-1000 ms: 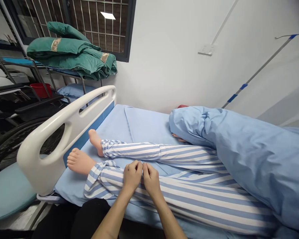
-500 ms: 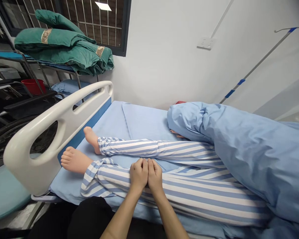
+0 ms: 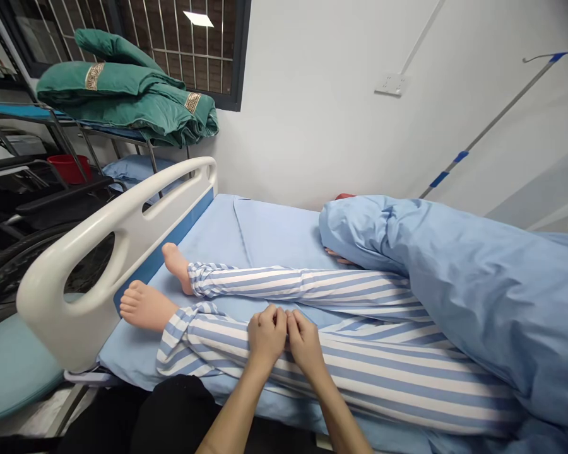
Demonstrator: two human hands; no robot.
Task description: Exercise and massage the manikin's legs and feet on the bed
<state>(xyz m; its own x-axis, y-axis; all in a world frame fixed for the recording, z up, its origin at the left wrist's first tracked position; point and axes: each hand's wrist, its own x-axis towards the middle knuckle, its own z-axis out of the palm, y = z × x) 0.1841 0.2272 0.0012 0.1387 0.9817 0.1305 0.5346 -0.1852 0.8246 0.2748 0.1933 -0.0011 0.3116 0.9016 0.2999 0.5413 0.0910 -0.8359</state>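
My left hand (image 3: 267, 334) and my right hand (image 3: 305, 337) are side by side over the near leg of a pair of blue-and-white striped trousers (image 3: 397, 366). Both sets of fingers are curled and closed, the fingertips of the two hands close together. Whatever they may hold is hidden beneath them. The trousers clothe two legs lying on the bed, with the near bare foot (image 3: 146, 305) and the far bare foot (image 3: 176, 268) pointing left. A light blue quilt (image 3: 483, 284) covers the upper legs. Fingers of another hand (image 3: 337, 255) show at the quilt's edge.
A cream bed end board (image 3: 92, 230) stands left of the feet. Beyond it are a wheelchair (image 3: 61, 205), a red bucket (image 3: 70, 168) and folded green quilts (image 3: 123, 94) on a rack. A metal pole (image 3: 492, 129) rises at right by the wall.
My hands have come slightly apart at the wrists, my right hand shifting to the right. Both fingers' tops still nearly meet. The camera view has moved slightly.
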